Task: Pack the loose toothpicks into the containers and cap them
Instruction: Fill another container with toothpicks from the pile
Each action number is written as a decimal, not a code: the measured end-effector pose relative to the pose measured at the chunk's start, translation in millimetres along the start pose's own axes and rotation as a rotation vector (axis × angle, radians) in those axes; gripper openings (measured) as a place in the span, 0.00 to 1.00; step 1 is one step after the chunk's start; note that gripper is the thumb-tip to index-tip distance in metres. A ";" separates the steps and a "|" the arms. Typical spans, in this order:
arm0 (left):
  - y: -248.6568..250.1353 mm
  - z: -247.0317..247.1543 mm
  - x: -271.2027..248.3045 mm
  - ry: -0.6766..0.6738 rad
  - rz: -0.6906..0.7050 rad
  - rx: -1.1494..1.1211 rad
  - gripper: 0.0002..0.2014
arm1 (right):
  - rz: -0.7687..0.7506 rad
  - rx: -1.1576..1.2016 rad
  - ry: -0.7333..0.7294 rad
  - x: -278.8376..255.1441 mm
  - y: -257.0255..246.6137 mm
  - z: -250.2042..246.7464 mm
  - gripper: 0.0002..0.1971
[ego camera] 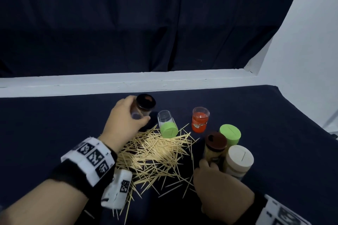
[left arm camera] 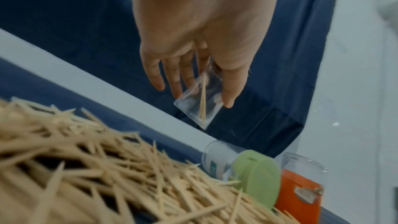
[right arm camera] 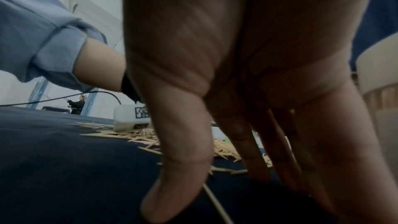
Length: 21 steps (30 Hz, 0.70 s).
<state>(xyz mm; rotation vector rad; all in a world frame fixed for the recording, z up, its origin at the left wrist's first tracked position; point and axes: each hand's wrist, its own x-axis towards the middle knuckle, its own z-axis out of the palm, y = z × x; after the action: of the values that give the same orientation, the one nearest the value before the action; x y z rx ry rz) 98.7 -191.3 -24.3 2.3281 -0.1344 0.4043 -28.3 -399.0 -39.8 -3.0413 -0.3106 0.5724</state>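
Loose toothpicks (ego camera: 155, 153) lie heaped at the centre of the dark-clothed surface (ego camera: 54, 124). The left hand (ego camera: 124, 124), at 11 o'clock from the heap, grips a clear jar with a dark brown cap (ego camera: 144, 106), lifted and tilted; the left wrist view shows a single toothpick inside it. The right hand (ego camera: 219, 188), at 4 o'clock, rests fingers down on the surface, extended and holding nothing, touching a filled brown-capped jar (ego camera: 214, 149). A cream-capped jar (ego camera: 238, 159) and a green-capped jar (ego camera: 230, 133) stand just beside it. Another green-capped jar (ego camera: 168, 124) lies tipped at 12 o'clock; an uncapped orange jar (ego camera: 200, 119) stands at 1 o'clock.
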 end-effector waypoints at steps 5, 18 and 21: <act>21.2 -14.2 -35.6 -0.064 0.167 -0.012 0.24 | -0.098 -0.136 -0.076 -5.2 9.0 -20.2 0.19; 35.9 -5.0 -80.0 -0.263 0.356 -0.026 0.23 | -0.229 0.748 0.479 -8.1 -1.0 -45.4 0.19; 38.3 -7.9 -81.5 -0.315 0.360 -0.055 0.24 | -0.287 0.719 0.483 -7.0 2.8 -42.3 0.16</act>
<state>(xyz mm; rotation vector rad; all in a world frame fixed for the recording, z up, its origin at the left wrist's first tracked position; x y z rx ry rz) 11.5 -214.8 -20.0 2.2987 -0.7143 0.2001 -18.8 -402.9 1.9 -2.2779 -0.3985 -0.0766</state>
